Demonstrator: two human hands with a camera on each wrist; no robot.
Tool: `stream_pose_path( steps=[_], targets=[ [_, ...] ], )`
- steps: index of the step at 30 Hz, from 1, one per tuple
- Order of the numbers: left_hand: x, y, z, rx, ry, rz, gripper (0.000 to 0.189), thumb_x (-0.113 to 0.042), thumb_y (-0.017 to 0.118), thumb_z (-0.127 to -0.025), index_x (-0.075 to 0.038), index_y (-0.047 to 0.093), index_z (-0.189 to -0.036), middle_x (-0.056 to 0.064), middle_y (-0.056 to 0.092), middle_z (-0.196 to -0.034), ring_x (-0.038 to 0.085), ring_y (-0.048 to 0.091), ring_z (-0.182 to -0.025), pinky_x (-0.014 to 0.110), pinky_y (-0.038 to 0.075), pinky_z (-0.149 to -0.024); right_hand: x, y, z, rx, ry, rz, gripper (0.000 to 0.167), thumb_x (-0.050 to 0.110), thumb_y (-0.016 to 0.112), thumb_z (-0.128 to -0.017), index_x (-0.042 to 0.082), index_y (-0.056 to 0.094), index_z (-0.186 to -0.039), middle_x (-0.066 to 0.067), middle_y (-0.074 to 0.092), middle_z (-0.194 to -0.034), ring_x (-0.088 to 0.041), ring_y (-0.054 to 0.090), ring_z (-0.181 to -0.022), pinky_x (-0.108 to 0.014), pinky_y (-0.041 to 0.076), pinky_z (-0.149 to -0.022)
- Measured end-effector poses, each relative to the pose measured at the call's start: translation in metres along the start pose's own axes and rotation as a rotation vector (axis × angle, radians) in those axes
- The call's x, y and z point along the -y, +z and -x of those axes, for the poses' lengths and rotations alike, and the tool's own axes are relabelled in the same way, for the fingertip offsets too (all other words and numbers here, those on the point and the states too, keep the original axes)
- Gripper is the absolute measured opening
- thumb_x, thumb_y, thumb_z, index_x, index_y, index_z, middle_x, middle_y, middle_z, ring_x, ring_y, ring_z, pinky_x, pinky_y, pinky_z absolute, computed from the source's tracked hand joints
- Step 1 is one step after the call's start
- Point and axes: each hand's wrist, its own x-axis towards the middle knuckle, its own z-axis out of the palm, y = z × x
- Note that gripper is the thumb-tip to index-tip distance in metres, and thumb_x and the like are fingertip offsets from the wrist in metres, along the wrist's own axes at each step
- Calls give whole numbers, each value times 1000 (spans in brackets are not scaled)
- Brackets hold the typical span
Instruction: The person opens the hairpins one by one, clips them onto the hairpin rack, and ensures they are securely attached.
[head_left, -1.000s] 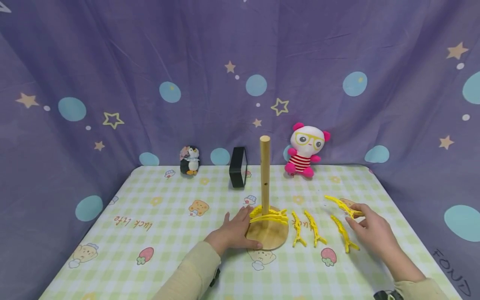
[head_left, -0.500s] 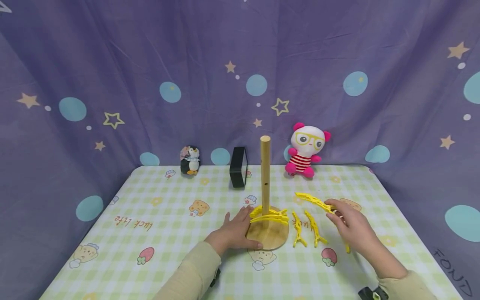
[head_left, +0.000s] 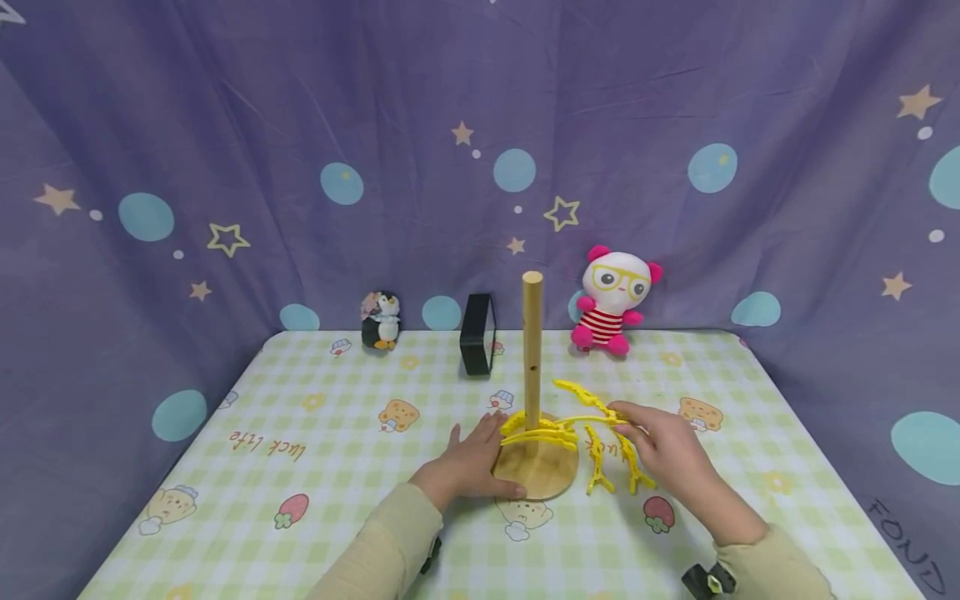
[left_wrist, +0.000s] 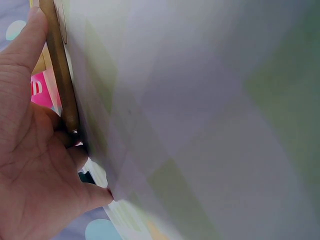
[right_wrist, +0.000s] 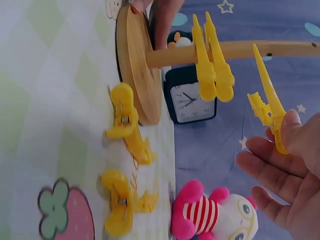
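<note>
A round wooden base (head_left: pixel 536 477) carries an upright wooden post (head_left: pixel 532 350). My left hand (head_left: pixel 465 462) grips the base's left side, thumb at the front rim and fingers toward the back. Two yellow alligator hair clips (right_wrist: pixel 212 80) are clamped round the post, low above the base. Right of the post, my right hand (head_left: pixel 667 450) pinches another yellow hair clip (right_wrist: pixel 270 105) by its tail between thumb and fingers. That clip's jaws are spread apart, pointing toward the post. Below it, two more yellow clips (head_left: pixel 596 467) lie on the table, one partly behind the hand.
Behind the post stand a black clock (head_left: pixel 475 335), a small penguin toy (head_left: pixel 381 321) and a pink-and-white panda plush (head_left: pixel 607 304). A checked cloth (head_left: pixel 352 500) covers the table. A purple curtain (head_left: pixel 420 100) hangs beyond its far edge.
My right hand has moved left toward the post with its clip, whose jaws have spread open. The rightmost table clip has become hidden behind the hand. My left hand stays on the base.
</note>
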Motion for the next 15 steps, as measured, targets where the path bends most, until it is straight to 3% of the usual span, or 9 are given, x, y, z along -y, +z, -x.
stream_pose_path(
  steps=[10,15],
  targets=[
    [2,1,-1,-3,-1,-1,114,-72,66,-75,-11,16,-157,1,11,-164,20,7,-149,60,4,-115,14,23,-15,22,-103,-16,28,9,70,-88,6,71,-116,-7,72,-108,-25,69,-96,-44,55,-82],
    [1,1,-1,-2,1,3,115,-73,66,-75,-11,15,-157,2,11,-164,20,7,-149,60,4,-115,18,31,-20,37,-118,-12,27,11,70,-89,8,71,-116,-4,72,-108,-24,68,-97,-43,54,-84]
  ],
)
